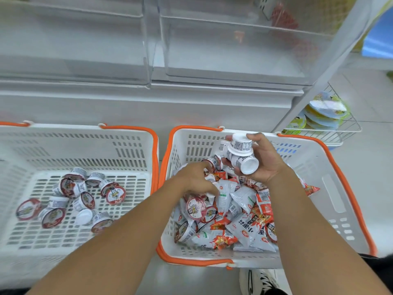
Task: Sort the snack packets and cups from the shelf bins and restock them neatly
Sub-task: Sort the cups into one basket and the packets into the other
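On the left sat a white basket (136, 145) with an orange rim. Small snack cups (85, 199) lay loose on its floor, some on their sides, some with the red lids up.

Just beside it, on the right, sat a second white basket (331, 188) with an orange rim. It held a mixed pile of snack packets (242, 226) and a few more little cups (194, 208).

The left hand (194, 179) reached down into that pile. Its fingers were curled and dug in among the packets and cups, but I could not tell if they held anything.

The right hand (262, 161) was above the far part of the same basket. Its fingers and thumb were curled round a small bunch of white cups (241, 153), stacked and tipped over, with one white bottom facing up.

Behind the baskets were clear shelf bins (234, 50). To the far right, a wire rack (331, 133) held round flat packs. A shoe (258, 281) showed at the bottom.
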The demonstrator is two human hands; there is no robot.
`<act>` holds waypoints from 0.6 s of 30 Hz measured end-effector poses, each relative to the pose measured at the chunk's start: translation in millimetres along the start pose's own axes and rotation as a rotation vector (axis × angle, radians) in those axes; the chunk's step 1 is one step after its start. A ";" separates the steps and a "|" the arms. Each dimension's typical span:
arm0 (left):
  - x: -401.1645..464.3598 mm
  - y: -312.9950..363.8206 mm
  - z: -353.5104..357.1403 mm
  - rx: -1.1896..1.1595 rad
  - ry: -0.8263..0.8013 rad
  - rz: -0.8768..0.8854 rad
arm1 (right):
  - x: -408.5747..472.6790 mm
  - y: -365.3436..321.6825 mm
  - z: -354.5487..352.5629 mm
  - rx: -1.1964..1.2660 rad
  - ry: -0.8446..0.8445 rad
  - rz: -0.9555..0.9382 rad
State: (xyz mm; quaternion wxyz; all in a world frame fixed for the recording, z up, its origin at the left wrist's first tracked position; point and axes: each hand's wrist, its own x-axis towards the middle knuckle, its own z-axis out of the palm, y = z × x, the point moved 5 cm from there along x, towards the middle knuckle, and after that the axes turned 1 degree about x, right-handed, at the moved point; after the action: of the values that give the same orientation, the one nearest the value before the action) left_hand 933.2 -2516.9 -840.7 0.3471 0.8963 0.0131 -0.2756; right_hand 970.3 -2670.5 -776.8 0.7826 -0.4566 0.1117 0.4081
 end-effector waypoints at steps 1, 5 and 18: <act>-7.8 1.7 -10.7 -0.071 0.055 0.015 | -2.7 -1.3 9.3 0.005 -0.057 -0.014; -48.2 18.1 -66.0 -0.635 0.192 0.122 | -5.1 -7.1 35.7 0.095 -0.316 -0.132; -175.9 -221.3 -174.3 -0.602 0.499 -0.604 | 51.7 132.7 254.1 -0.997 -0.115 -0.082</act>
State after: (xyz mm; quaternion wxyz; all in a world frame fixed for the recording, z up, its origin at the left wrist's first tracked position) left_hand 821.1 -2209.8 -782.5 0.4816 0.7512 0.4339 -0.1248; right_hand 854.9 -2404.9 -746.1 0.4897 -0.7555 -0.1585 0.4052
